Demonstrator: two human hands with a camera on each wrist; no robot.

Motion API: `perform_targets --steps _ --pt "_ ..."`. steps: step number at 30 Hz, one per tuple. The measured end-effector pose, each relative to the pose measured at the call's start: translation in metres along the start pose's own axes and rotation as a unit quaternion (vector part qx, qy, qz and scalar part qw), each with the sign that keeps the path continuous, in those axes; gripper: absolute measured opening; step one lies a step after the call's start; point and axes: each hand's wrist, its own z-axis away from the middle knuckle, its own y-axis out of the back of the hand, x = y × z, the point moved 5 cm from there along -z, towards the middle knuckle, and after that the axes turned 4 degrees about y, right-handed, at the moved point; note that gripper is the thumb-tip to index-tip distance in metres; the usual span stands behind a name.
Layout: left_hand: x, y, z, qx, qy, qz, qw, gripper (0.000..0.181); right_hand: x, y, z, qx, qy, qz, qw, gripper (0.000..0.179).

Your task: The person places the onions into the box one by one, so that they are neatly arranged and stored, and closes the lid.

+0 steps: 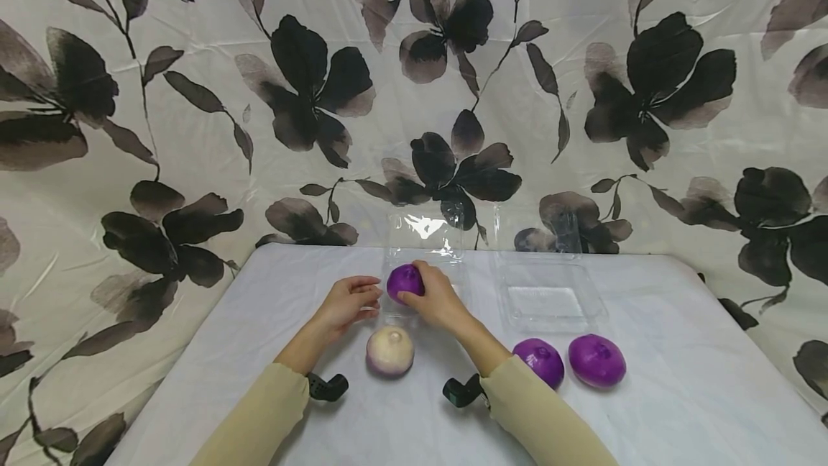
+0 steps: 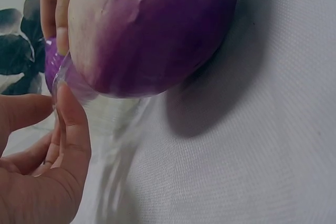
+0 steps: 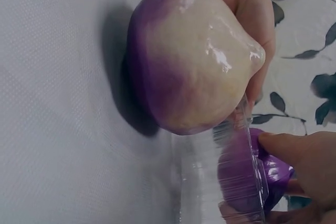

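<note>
Beyond the left hand [image 1: 348, 306] and right hand [image 1: 441, 297] hangs a pale sheet [image 1: 394, 117] that fills the background. Large blooms [image 1: 491, 184], nearly black fading to brownish grey, spread with slender leaves [image 1: 542, 67] above the hands and out to both sides. Faint creases cross it, with glossy streaks high to the hands' right and a creamier tint low to their left. Beneath the hands, a table [image 1: 679, 380] wears a white, finely textured cloth [image 2: 252, 161]; its far edge runs straight just past them. Soft light leaves blurred shadows below the hands.
</note>
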Motion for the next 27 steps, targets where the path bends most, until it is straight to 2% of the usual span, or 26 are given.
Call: perform_targets --steps 21,27 --pt "-0.002 0.000 -0.004 0.004 0.002 0.002 1.0000 0.043 0.011 -0.009 -0.009 -0.056 -0.031 0.023 0.9977 0.058" --pt "-0.002 -0.001 -0.004 0.018 0.009 0.001 0.9998 0.041 0.010 -0.009 -0.011 -0.069 -0.033 0.029 0.9967 0.057"
